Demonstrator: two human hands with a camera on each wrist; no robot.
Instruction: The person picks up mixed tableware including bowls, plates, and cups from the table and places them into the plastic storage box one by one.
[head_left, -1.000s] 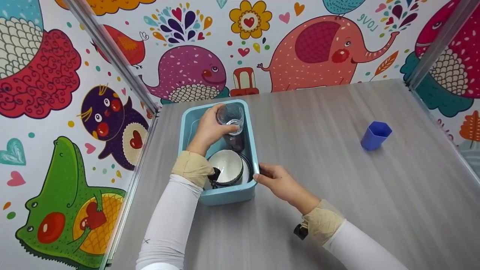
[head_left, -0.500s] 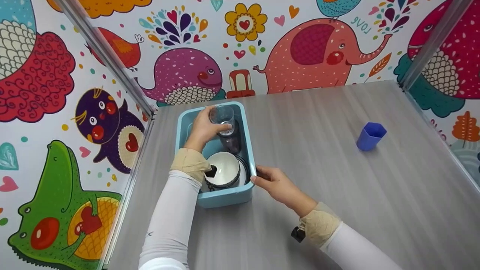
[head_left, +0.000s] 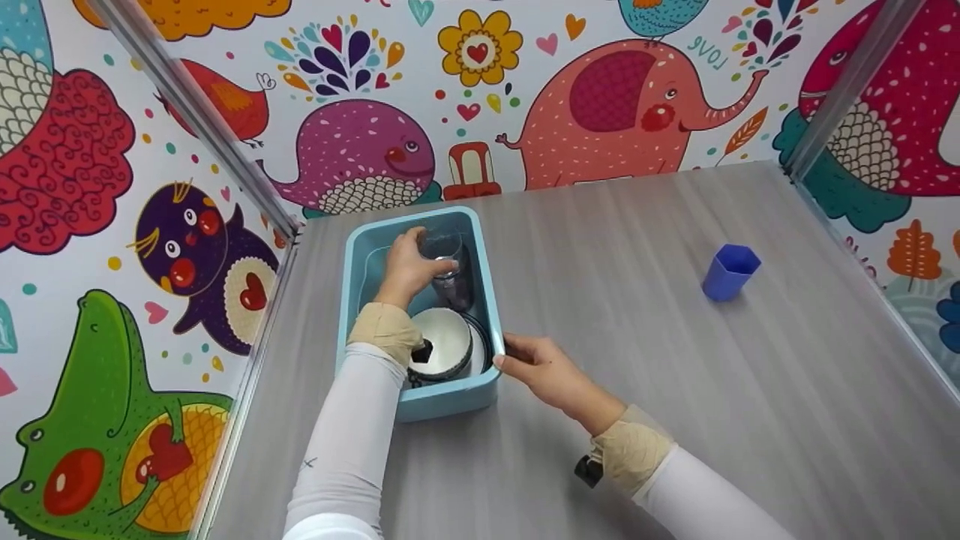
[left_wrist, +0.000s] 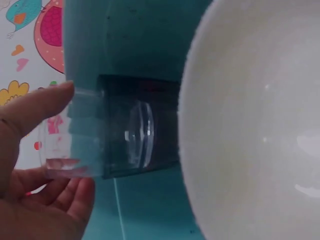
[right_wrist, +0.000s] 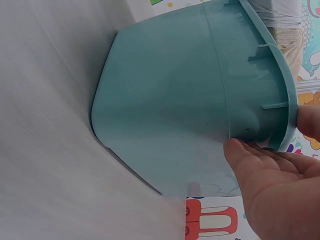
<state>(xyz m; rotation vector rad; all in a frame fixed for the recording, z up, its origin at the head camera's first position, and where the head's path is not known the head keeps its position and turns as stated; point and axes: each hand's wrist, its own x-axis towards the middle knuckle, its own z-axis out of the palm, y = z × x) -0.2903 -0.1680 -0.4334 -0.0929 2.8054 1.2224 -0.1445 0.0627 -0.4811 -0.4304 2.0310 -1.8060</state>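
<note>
My left hand (head_left: 409,266) reaches into a light blue plastic bin (head_left: 487,289) and grips a clear glass (left_wrist: 82,132) between thumb and fingers. In the left wrist view, the clear glass's lower end sits inside the mouth of a dark tinted glass (left_wrist: 167,127). That dark glass lies in the bin beyond a white bowl (head_left: 442,341) with a dark outer side. My right hand (head_left: 551,375) pinches the bin's right rim near its front corner, thumb on top and fingers beneath the lip, as the right wrist view (right_wrist: 280,175) also shows.
A blue six-sided cup (head_left: 729,274) stands on the grey table (head_left: 615,300) to the right. Under the bowl, a white plate with a dark rim (head_left: 482,349) shows in the bin. Patterned walls (head_left: 360,150) bound the table at the back and sides.
My left hand has lowered the clear glass into the dark glass in the bin. My right hand keeps its hold on the rim. The head view has shifted slightly.
</note>
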